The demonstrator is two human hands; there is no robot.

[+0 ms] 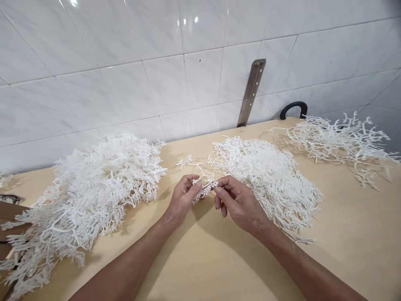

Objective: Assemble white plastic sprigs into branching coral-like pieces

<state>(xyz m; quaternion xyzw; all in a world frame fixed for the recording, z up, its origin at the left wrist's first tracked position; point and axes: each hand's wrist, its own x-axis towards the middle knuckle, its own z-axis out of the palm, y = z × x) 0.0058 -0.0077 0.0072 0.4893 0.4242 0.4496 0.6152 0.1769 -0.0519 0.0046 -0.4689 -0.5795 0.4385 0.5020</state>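
Observation:
Between my hands, over the middle of the table, is a white branching plastic sprig (205,171) with thin forked stems. My left hand (184,194) is closed, thumb and fingers pinching the sprig's left side. At its right side, my right hand (236,198) pinches a thin tip between thumb and forefinger, the other fingers curled. A heap of white finely split sprigs (106,188) lies to the left of my hands. Just beyond my right hand sits a dense pile of thin white pieces (266,175), close to touching it.
Looser, bare white branches (338,142) lie at the far right. Behind the table (200,259) rises a white tiled wall (125,96) with a metal bracket (252,92) against it. A black curved handle (293,108) stands at the back edge, and a brown box (12,213) at the left.

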